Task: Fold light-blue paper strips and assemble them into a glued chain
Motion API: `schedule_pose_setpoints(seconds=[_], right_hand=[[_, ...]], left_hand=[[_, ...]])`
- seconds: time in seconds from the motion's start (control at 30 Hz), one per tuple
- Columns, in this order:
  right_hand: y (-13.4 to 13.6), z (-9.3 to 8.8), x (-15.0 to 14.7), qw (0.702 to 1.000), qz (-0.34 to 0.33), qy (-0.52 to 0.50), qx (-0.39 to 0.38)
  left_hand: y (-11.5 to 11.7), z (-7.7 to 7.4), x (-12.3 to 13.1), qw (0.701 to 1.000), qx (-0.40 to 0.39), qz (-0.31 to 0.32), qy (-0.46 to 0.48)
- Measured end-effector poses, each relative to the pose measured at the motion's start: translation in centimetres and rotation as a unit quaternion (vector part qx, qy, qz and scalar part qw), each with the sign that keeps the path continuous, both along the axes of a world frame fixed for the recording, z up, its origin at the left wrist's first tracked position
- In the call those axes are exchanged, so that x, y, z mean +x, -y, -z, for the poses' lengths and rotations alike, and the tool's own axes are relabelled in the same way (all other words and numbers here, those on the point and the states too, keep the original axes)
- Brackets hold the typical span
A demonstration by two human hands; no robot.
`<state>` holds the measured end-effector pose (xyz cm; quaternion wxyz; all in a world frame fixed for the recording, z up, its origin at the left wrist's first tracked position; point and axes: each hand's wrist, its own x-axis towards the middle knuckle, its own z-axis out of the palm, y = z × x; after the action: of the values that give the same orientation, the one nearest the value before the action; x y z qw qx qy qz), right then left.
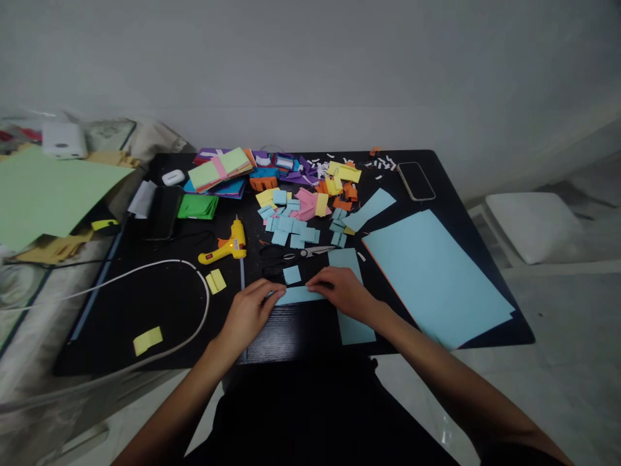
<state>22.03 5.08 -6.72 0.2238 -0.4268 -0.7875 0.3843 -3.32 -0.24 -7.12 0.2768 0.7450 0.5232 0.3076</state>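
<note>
A narrow light blue paper strip (298, 296) lies across the near part of the black table. My left hand (250, 309) pinches its left end between thumb and fingers. At the strip's right end my right hand (345, 291) has its fingers closed on the paper. Just beyond the strip is a small blue paper square (292, 275). Behind that square lie the scissors (305, 252), blades pointing right. Under my right hand and wrist a longer blue paper piece (356, 328) is partly covered.
Small folded blue papers (286, 226) lie heaped beyond the scissors. A yellow glue gun (226, 244) rests at left, near a white cable (206, 291). Large blue sheets (431, 278) and a phone (416, 181) are at right. Stacked coloured paper (220, 169) sits at the back.
</note>
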Motion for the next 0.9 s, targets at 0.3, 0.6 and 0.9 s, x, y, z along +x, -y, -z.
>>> schedule_pose_setpoints(seconds=[0.3, 0.6, 0.9], right_hand=[[0.4, 1.0, -0.3, 0.998, -0.001, 0.034, 0.045], [1.5, 1.3, -0.7, 0.980, 0.028, 0.105, 0.164], [4.8, 1.4, -2.0, 0.955, 0.003, 0.177, 0.237]], left_hand=[[0.3, 1.0, 0.0, 0.997, 0.029, 0.010, -0.075], [0.7, 0.9, 0.6, 0.980, 0.115, -0.018, -0.164], [2.7, 1.6, 3.1, 0.960, 0.159, 0.043, -0.227]])
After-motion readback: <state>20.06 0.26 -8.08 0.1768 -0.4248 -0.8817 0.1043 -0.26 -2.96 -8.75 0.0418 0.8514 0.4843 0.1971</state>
